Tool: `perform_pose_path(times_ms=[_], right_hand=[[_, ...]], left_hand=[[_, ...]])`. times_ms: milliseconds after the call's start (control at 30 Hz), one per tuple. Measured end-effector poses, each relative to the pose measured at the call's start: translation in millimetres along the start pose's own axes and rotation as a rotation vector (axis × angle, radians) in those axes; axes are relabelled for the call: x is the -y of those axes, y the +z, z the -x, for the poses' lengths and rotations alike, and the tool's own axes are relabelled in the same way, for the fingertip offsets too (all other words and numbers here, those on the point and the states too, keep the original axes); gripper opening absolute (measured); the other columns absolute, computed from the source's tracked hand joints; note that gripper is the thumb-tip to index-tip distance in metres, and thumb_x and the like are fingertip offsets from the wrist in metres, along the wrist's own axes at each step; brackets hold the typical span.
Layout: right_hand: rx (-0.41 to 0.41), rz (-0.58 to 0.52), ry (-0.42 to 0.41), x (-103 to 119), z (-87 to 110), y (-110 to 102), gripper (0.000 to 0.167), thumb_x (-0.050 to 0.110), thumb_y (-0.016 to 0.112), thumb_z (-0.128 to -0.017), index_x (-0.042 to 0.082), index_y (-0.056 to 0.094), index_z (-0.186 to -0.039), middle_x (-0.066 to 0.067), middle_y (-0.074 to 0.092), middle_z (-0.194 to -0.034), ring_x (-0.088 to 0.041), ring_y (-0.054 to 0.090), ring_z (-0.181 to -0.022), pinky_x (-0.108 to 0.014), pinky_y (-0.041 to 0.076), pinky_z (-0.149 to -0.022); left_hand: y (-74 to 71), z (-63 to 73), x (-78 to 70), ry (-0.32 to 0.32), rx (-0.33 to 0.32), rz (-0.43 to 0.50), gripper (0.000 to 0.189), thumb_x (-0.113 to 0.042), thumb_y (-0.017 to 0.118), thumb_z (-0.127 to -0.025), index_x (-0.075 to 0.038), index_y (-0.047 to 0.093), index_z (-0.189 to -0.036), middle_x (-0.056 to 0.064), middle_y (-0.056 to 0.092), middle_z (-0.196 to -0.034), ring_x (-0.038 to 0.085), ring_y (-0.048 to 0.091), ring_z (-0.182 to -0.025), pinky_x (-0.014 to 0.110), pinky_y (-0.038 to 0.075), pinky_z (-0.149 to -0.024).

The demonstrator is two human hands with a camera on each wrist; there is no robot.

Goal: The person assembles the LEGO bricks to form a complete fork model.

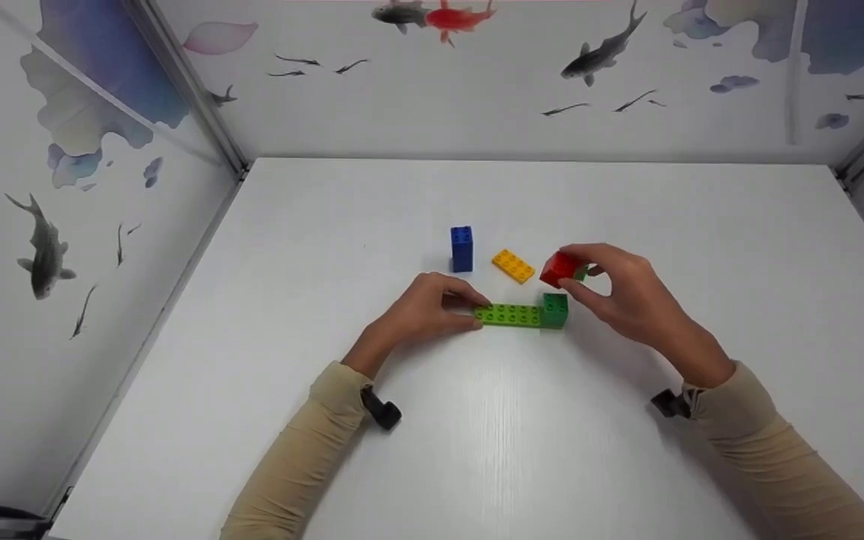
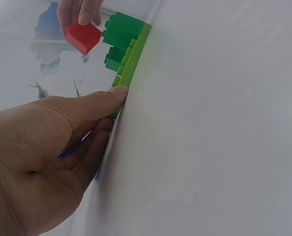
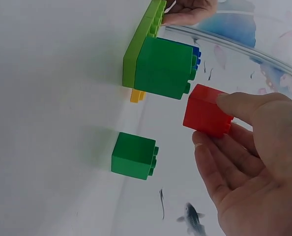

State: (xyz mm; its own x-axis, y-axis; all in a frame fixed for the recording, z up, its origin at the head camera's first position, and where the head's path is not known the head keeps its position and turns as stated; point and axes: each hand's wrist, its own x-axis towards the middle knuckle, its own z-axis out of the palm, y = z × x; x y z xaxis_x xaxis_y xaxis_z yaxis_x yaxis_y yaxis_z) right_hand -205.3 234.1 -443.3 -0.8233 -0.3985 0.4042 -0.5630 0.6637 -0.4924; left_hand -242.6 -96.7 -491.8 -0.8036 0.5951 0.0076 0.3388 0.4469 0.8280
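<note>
My left hand [image 1: 428, 304] pinches the left end of a long light green toy-brick plate [image 1: 511, 315], which lies flat on the table. A dark green brick [image 1: 554, 310] stands on the plate's right end, studs up. In the right wrist view, my right hand [image 3: 264, 147] holds a red brick [image 3: 206, 110] between thumb and fingers. That brick is in the air, apart from the dark green one. A loose green brick [image 3: 132, 156] rests on the table; in the head view my right hand and the red brick mostly hide it.
Behind the plate stands a tall blue brick stack [image 1: 462, 250]. A yellow plate [image 1: 513, 265] lies at a slant between it and the red brick. Panels printed with fish close off the white table [image 1: 507, 450] at the back and sides.
</note>
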Motion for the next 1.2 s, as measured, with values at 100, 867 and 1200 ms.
perform_pose_path(times_ms=[100,867,1200], right_hand=[[0.029,-0.021,-0.003,2,-0.1,5,0.048,0.01,0.083,-0.096,0.01,0.067,-0.142,-0.005,0.076,-0.13,-0.026,0.075,-0.11,-0.042,0.066,-0.093],[0.247,-0.142,0.02,16,-7.9,32,0.047,0.015,0.084,-0.097,0.013,0.069,-0.142,-0.003,0.076,-0.132,-0.021,0.073,-0.117,-0.043,0.066,-0.098],[0.297,-0.109,0.054,15,-6.9,34,0.047,0.017,0.086,-0.095,0.014,0.07,-0.14,-0.002,0.076,-0.129,-0.021,0.072,-0.113,-0.043,0.065,-0.098]], left_hand=[[-0.1,0.8,-0.2,0.005,0.002,0.0,0.028,-0.015,0.088,-0.093,-0.019,0.083,-0.12,-0.008,0.081,-0.115,0.008,0.075,-0.107,0.026,0.061,-0.1],[-1.3,-0.4,0.5,0.016,0.009,-0.002,0.028,-0.014,0.087,-0.093,-0.017,0.083,-0.12,-0.005,0.082,-0.117,0.009,0.075,-0.109,0.03,0.061,-0.103],[-1.5,-0.2,0.4,0.02,0.011,0.003,0.028,-0.013,0.086,-0.093,-0.016,0.083,-0.121,-0.004,0.081,-0.118,0.01,0.075,-0.109,0.029,0.061,-0.103]])
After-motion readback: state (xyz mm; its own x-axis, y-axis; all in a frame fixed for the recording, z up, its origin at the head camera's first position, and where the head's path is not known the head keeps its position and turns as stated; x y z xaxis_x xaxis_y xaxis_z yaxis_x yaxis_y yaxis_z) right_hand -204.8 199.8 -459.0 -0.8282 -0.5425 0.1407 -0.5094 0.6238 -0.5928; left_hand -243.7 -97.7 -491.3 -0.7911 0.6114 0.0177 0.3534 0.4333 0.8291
